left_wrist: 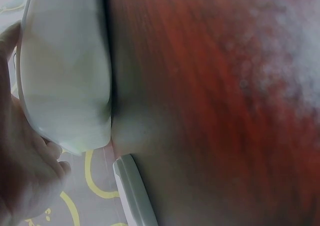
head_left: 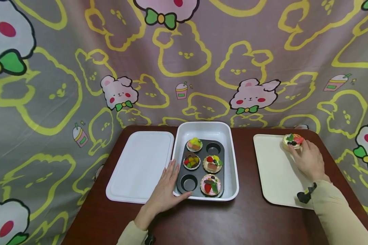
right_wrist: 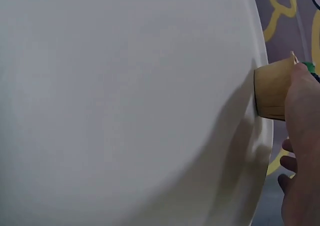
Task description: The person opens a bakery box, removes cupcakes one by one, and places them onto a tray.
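Note:
With thumb and fingers, my right hand (head_left: 311, 160) grips a fruit tart (head_left: 289, 140) by its sides at the far end of a cream tray (head_left: 279, 177). In the right wrist view, the tart's tan cup (right_wrist: 272, 88) stands at the tray's edge, its toppings mostly hidden by the hand. My left hand (head_left: 164, 194) rests on the left rim of a deep white pan (head_left: 235, 183), fingers extended and thumb along the front edge. Inside lies a dark muffin tin (head_left: 203, 149) with several decorated tarts; its back right and front left cups hold none.
A flat white lid-like board (head_left: 138, 163) lies left of the pan on the dark brown table (head_left: 208, 221). Behind the table hangs a patterned curtain (head_left: 202, 85). Bare tabletop separates the pan from the cream tray.

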Demonstrator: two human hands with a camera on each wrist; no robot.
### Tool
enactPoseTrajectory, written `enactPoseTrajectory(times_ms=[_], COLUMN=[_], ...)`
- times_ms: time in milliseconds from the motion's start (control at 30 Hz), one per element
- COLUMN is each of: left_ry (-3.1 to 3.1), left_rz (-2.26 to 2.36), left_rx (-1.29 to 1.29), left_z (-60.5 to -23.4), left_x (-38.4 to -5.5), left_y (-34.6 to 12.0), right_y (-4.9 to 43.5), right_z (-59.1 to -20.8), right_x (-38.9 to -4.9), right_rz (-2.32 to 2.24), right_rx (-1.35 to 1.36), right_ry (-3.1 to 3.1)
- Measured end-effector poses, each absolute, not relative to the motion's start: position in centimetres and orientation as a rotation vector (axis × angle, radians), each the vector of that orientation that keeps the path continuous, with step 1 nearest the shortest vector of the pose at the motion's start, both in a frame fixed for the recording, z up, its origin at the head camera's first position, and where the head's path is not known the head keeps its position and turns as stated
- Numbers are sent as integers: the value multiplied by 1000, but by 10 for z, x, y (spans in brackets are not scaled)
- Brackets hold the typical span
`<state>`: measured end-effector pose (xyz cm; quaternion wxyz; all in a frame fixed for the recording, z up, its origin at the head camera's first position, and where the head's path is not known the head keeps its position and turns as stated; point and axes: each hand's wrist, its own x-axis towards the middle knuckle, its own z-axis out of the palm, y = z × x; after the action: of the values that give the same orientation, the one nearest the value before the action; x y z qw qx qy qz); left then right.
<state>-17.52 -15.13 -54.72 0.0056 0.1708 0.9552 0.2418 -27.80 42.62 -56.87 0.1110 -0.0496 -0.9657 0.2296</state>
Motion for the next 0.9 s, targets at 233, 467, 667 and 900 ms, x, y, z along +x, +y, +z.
enactPoseTrajectory(times_ms=[233, 467, 667, 900], left_ry=[2985, 3003, 3000, 2994], left_rz=[753, 742, 752, 721], left_rx=[514, 535, 515, 507], left_z=[-547, -548, -546, -546], left_x=[-175, -175, -174, -174], left_y=[-151, -151, -153, -150], right_y=[431, 416, 364, 293], right_z=[-568, -554, -536, -517], right_x=[-274, -269, -271, -262], right_rz=[616, 611, 581, 658], right_rx=[-156, -66, 191, 423], right_ry=[-2915, -2815, -2732, -2866])
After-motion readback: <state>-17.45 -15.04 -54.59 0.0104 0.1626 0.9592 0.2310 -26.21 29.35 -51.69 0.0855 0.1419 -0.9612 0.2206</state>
